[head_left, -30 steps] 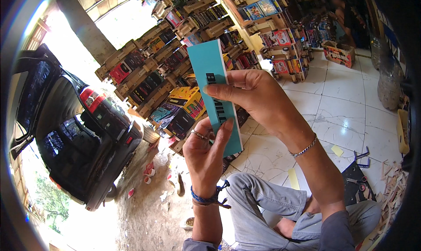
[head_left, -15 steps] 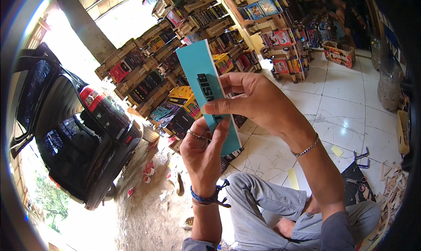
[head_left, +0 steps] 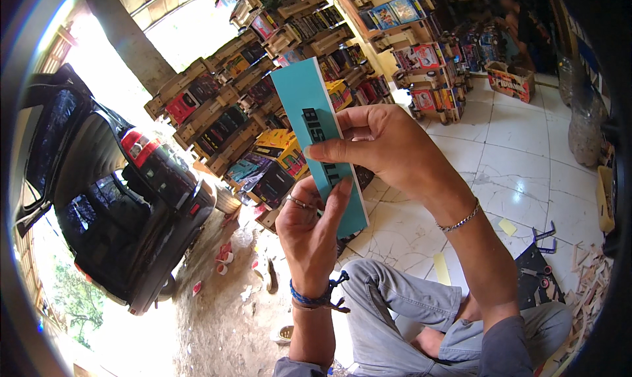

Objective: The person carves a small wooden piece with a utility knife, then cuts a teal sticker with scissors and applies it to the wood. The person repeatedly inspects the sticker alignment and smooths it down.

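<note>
Both hands hold up a long teal strip [head_left: 299, 90], flat and thin like card or board, with black lettering and a pale edge along its right side. It stands nearly upright, its top leaning left. My left hand [head_left: 308, 222] pinches the lower part, thumb on the front face. Higher up, my right hand [head_left: 372, 140] grips the right edge, its thumb lying across the lettering and its fingers behind. Part of the lettering is hidden under the thumbs.
Wooden racks of toy trucks [head_left: 224, 127] fill the back. A dark car with its hatch raised [head_left: 141, 225] stands at left. On the tiled floor at right are a black board with scissors [head_left: 536, 275], wood scraps [head_left: 589, 291], yellow paper [head_left: 441, 269] and a printed carton [head_left: 510, 82].
The teal strip and both hands have shifted slightly to the right. My right thumb sits a little higher, and more of the lower lettering shows between the thumbs.
</note>
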The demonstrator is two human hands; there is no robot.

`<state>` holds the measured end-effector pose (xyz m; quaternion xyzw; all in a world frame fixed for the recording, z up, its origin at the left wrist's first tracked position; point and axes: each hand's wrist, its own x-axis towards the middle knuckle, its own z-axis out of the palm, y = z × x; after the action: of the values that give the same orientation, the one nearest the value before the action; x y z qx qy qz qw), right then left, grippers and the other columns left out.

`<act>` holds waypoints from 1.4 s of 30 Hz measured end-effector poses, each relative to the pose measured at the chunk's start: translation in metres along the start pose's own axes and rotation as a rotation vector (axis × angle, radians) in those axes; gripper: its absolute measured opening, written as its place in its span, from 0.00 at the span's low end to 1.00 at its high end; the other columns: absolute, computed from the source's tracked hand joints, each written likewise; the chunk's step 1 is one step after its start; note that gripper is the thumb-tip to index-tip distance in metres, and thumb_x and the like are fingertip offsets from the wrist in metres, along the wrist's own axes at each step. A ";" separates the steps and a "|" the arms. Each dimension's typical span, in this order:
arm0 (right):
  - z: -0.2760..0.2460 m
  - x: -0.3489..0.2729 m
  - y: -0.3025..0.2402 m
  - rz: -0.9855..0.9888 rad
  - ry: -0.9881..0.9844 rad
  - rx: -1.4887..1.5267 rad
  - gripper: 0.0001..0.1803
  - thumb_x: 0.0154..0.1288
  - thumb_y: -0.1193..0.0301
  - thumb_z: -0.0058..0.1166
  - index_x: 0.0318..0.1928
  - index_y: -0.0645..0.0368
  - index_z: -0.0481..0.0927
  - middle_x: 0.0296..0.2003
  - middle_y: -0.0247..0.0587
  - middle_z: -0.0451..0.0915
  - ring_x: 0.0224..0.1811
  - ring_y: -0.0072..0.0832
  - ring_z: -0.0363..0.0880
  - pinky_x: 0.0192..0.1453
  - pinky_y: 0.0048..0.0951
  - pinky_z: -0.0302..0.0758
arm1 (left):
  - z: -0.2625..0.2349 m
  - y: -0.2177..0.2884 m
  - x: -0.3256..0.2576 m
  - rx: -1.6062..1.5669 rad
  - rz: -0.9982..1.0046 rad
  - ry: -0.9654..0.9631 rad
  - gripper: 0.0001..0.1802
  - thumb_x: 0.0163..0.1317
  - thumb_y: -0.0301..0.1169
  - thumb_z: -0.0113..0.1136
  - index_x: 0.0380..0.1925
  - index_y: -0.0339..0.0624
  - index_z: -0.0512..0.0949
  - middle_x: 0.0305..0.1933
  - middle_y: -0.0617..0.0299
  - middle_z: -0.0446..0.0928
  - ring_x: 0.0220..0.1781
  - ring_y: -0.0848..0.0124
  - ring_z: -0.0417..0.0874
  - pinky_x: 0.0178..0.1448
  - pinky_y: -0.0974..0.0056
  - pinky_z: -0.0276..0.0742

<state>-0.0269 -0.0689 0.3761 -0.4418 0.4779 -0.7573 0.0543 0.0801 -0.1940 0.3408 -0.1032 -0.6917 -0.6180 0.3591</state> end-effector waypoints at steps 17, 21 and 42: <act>0.001 0.005 0.001 0.017 0.094 -0.044 0.14 0.64 0.62 0.72 0.41 0.59 0.89 0.31 0.27 0.86 0.31 0.09 0.79 0.35 0.15 0.73 | -0.004 0.006 0.007 -0.087 -0.120 -0.091 0.13 0.73 0.29 0.62 0.52 0.34 0.79 0.46 0.61 0.85 0.46 0.77 0.83 0.53 0.69 0.78; 0.001 0.006 0.003 0.012 0.103 -0.034 0.14 0.65 0.60 0.71 0.41 0.58 0.89 0.30 0.25 0.86 0.31 0.08 0.78 0.33 0.15 0.70 | -0.011 0.001 0.008 -0.284 -0.136 -0.131 0.21 0.80 0.42 0.48 0.56 0.34 0.78 0.52 0.57 0.84 0.51 0.70 0.84 0.59 0.62 0.79; -0.001 0.009 -0.025 -0.153 0.067 -0.085 0.15 0.63 0.63 0.72 0.45 0.60 0.87 0.34 0.34 0.89 0.36 0.17 0.86 0.42 0.20 0.81 | 0.001 -0.010 0.008 0.057 0.301 0.000 0.28 0.64 0.20 0.70 0.63 0.33 0.73 0.59 0.57 0.79 0.58 0.70 0.81 0.61 0.64 0.78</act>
<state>-0.0238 -0.0592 0.4009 -0.4534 0.4758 -0.7527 -0.0386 0.0680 -0.1973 0.3378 -0.1954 -0.6856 -0.5372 0.4507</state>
